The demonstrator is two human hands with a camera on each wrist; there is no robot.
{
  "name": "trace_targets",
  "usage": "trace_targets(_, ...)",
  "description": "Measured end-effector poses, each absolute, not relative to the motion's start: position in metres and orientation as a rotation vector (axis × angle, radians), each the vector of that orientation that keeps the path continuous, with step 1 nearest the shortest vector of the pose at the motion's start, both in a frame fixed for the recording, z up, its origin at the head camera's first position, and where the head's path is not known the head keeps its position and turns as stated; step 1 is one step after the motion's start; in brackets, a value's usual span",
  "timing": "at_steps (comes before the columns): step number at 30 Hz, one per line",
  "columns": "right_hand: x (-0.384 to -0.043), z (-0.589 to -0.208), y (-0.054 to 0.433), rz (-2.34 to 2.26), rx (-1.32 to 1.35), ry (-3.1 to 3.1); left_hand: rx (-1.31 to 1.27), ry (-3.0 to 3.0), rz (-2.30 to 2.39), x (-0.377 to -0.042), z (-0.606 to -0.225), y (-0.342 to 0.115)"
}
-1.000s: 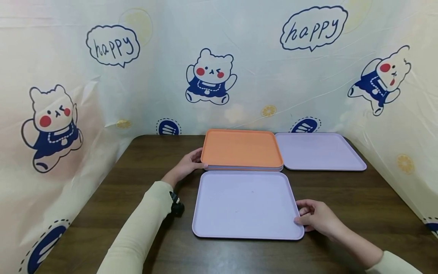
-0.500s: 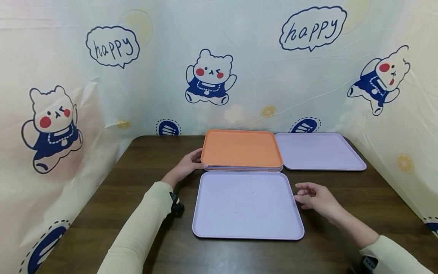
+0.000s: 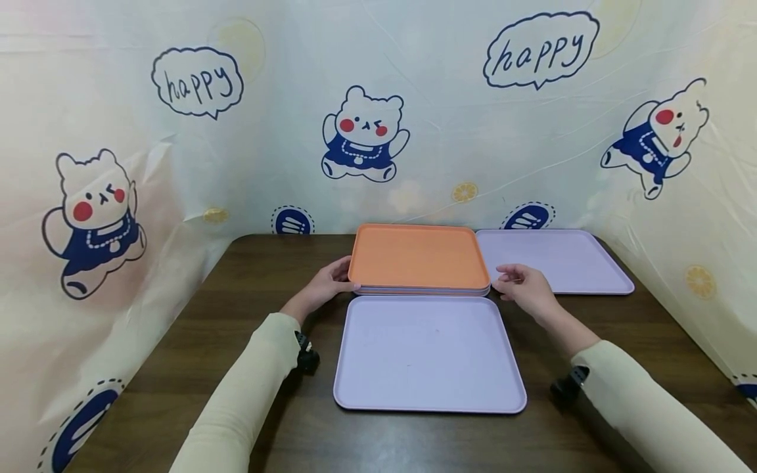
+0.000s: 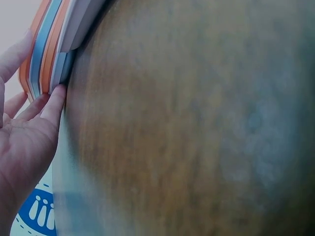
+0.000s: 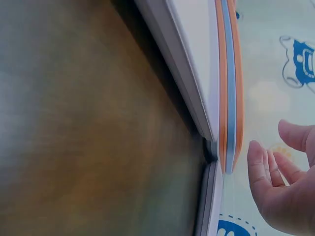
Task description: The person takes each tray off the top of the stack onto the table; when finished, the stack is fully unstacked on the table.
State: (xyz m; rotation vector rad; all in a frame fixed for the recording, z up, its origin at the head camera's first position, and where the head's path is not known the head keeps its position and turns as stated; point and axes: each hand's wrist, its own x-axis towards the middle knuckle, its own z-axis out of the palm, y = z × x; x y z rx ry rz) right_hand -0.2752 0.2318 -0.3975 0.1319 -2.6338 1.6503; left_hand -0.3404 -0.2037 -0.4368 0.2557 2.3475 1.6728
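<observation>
In the head view, my left hand [image 3: 327,282] rests at the left end of a stack of trays, topped by an orange tray [image 3: 418,256]. Seen from the left wrist, the fingers [image 4: 53,105] touch the layered orange and blue edges, and the thumb lies by the top tray's rim. My right hand [image 3: 525,288] hovers off the stack's front right corner, fingers loosely bent and holding nothing. The right wrist view shows a gap between its fingers [image 5: 258,167] and the tray edges. In front of the stack lies a lilac tray [image 3: 428,355].
Another lilac tray [image 3: 568,263] lies at the back right, beside the stack and partly behind my right hand. All stand on a dark wooden table [image 3: 284,414]. A printed curtain [image 3: 437,112] closes off the back and sides.
My right hand has let go of the front lilac tray's right edge and moved back and slightly left, toward the stack's right corner. My left hand and the trays stay put.
</observation>
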Motion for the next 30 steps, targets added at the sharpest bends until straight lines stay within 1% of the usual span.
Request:
trace_targets(7,-0.312,-0.401,0.226,1.649,0.086,-2.623,0.250,2.366,1.663,-0.343,-0.438,-0.203)
trace_targets(13,-0.333,-0.405,0.224,1.605,0.055,-2.663,0.244,2.354,1.664,-0.342,-0.436,-0.203)
trace_targets(22,-0.352,-0.406,0.223,1.542,0.005,-2.764,0.249,2.363,1.659,-0.341,-0.437,-0.203)
trace_targets(30,-0.363,-0.415,0.224,1.629,-0.057,-2.804,0.256,2.373,1.668,-0.339,-0.437,-0.202)
